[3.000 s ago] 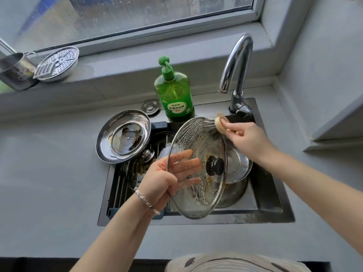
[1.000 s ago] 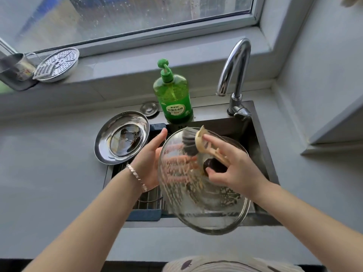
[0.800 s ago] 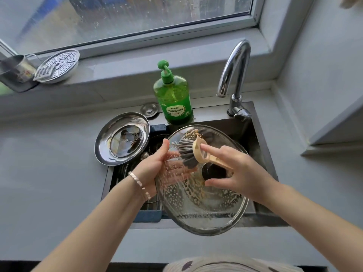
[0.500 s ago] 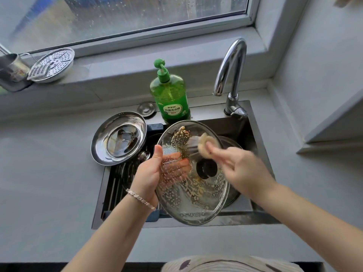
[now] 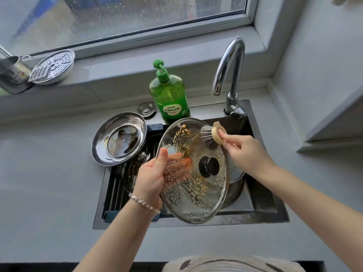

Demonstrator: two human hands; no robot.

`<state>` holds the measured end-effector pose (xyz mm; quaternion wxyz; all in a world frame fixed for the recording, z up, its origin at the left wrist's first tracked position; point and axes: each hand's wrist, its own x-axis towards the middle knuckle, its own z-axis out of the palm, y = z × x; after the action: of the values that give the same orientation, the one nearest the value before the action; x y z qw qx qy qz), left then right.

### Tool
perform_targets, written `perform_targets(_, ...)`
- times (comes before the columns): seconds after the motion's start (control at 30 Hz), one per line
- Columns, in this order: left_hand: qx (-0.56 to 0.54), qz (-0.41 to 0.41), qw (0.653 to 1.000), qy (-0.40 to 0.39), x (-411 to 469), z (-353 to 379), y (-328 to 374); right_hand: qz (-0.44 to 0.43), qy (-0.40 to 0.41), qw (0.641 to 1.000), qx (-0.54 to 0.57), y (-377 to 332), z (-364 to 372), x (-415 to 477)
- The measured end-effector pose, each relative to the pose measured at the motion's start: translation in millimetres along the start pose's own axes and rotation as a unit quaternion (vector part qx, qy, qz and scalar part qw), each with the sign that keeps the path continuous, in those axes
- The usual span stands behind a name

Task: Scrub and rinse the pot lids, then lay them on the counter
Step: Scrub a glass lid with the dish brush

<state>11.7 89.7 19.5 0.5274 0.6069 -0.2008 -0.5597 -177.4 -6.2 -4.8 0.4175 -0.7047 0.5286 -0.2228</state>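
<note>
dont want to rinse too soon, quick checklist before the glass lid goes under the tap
1. Grip: the left hand holds the glass lid, thumb on the front, fingers behind the glass: ok.
2. Tool: the right hand grips the brush, bristles on the lid's upper edge: ok.
3. Scrubbing finished: brown suds cover much of the glass: not ok.
4. Water from the faucet: no stream visible: not ok.
5. Lid held over the sink for drips: ok.
6. The black knob clean: cannot tell.
</note>
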Motion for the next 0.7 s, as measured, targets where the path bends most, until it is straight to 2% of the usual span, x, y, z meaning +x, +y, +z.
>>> perform_targets(0.03,0.006,0.003,1.0,-0.004,0,0,0,-0.008,-0.013,1.0,0.004,-4,0,-3)
perform_targets(0.1,0.017,0.007,1.0,-0.015,0,0,0,-0.091,-0.069,0.993,0.036,-21,12,-20)
perform_targets(0.17,0.011,0.0,1.0,-0.023,-1,-1,2,-0.147,-0.103,0.984,0.015,-28,18,-29)
perform_targets(0.3,0.016,-0.007,0.999,-0.03,-1,-2,4,-0.025,-0.002,1.0,0.011,-12,1,9)
perform_targets(0.33,0.032,-0.006,0.999,-0.025,0,-2,5,-0.042,-0.011,0.999,0.011,-16,3,7)
perform_targets(0.43,0.049,-0.008,0.999,-0.021,0,0,6,-0.197,-0.098,0.975,-0.012,-37,21,-24)
perform_targets(0.47,0.043,-0.011,0.999,-0.026,0,0,6,-0.219,-0.102,0.97,-0.026,-39,21,-26)
perform_targets(0.5,0.036,-0.016,0.999,-0.035,-1,0,7,-0.204,-0.086,0.975,-0.029,-37,18,-18)
perform_targets(0.57,0.033,-0.022,0.998,-0.049,-4,0,8,-0.112,-0.014,0.994,-0.001,-29,5,8)
perform_targets(0.6,0.038,-0.024,0.998,-0.05,-5,0,7,-0.088,-0.003,0.996,-0.004,-28,2,13)
perform_targets(0.63,0.039,-0.025,0.998,-0.05,-5,0,7,-0.093,-0.015,0.996,-0.009,-30,2,11)
perform_targets(0.7,0.028,-0.026,0.998,-0.043,-4,1,7,-0.176,-0.072,0.981,-0.035,-43,14,-9)
